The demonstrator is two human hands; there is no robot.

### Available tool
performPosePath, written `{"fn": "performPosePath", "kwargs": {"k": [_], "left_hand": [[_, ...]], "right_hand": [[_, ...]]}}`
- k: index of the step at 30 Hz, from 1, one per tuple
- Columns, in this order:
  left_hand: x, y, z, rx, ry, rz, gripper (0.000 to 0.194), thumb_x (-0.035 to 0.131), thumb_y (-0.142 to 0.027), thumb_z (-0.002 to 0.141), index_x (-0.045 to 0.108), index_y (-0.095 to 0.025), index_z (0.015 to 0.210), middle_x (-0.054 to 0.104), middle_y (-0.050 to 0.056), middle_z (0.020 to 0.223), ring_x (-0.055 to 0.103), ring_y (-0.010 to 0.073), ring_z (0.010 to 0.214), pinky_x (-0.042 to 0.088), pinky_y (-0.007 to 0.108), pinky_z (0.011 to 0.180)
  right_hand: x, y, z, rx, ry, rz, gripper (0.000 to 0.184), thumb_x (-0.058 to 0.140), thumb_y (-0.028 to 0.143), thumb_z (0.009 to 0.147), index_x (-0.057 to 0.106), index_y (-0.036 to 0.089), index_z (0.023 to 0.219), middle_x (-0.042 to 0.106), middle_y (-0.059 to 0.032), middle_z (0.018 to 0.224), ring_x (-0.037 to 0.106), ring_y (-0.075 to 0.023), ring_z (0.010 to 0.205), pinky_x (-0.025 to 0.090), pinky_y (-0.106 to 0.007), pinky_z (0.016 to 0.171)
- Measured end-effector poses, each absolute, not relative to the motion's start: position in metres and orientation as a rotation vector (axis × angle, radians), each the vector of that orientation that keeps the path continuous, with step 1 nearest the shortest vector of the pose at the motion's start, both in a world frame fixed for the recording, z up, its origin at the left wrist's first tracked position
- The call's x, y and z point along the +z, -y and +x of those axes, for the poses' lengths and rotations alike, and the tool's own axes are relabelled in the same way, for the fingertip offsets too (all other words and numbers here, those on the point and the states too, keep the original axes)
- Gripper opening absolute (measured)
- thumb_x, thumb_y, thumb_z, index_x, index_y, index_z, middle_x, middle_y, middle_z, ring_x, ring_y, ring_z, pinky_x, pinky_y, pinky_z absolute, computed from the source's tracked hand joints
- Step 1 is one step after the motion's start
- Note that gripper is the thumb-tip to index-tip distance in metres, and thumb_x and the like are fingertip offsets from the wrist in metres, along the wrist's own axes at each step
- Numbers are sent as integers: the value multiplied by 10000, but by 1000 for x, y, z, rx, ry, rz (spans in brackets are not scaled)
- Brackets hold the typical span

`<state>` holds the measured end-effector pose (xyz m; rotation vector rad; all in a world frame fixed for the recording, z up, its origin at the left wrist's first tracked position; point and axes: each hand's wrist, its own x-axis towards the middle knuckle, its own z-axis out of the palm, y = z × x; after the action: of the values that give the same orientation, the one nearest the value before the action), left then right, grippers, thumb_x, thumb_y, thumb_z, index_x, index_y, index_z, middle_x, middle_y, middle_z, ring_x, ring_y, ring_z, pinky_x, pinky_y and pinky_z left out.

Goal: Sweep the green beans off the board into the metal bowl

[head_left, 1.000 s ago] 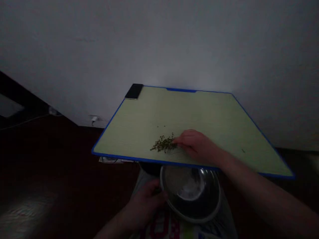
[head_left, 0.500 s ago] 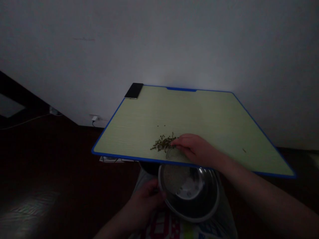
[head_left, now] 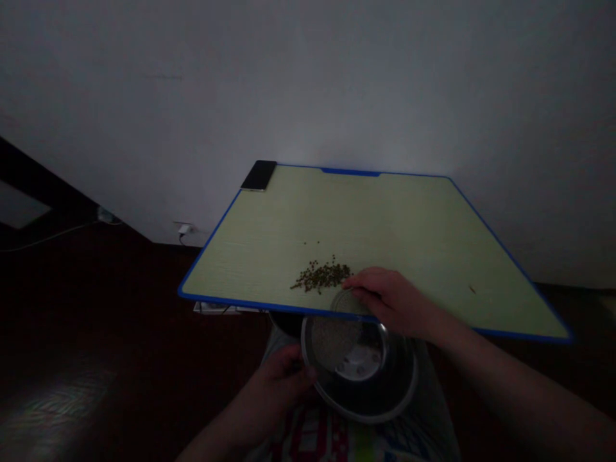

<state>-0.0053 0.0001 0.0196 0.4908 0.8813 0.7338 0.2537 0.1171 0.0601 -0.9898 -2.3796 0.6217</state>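
Left hand [head_left: 283, 382] pinched the left rim of a metal bowl [head_left: 407, 391], thumb and fingers closed on it. Bowl sat over the person's lap, just below the counter's front edge, opening facing up; round, so no long axis. Content at its left inside, grains or reflection: couldn't tell.

Right hand [head_left: 382, 295] was over the front of the counter [head_left: 385, 224], fingers bent together, pinching the rim of a clear round disc [head_left: 347, 303]; lid or dish, couldn't tell. Disc lay in view across the counter's front edge, above the bowl, also no long axis.

Pile of small dark grains [head_left: 320, 277] was on the counter, just left of the right fingertips. Its long axis ran mostly left to right, right end slightly farther back, left end tapering. Two loose grains lay behind it.

Phone [head_left: 260, 175] at the far left corner, long axis toward the wall [head_left: 308, 83]. Thin scrap [head_left: 472, 289] at right, well apart.
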Motion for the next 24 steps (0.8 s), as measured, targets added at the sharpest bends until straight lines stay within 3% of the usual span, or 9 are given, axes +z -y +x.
{"fn": "performPosePath", "kwargs": {"k": [12,21,24], "left_hand": [[25,-2,0,728,-889,479,398,1020,-453,721,870,-187,976,911,112,963,848,305,928,636,439,952],[13,-1,8,704,-831,473,304,957,-389,821,863,-220,1055,914,94,1030,847,335,1017,595,518,1067],[8,1,13,703,-846,458,308,973,-392,793,864,-227,1029,916,90,1037,847,347,1025,592,521,1069]], "right_hand": [[87,-120,294,435,2287,-1083,272,541,235,1041,807,212,1094,824,-59,877,760,-193,759,586,-315,710],[73,-97,290,434,2353,-1088,308,508,227,1061,811,215,1118,819,-92,902,762,-230,833,597,-366,749],[71,-93,294,448,2340,-1027,301,509,214,1062,803,213,1129,807,-85,882,747,-221,803,591,-357,720]]}}
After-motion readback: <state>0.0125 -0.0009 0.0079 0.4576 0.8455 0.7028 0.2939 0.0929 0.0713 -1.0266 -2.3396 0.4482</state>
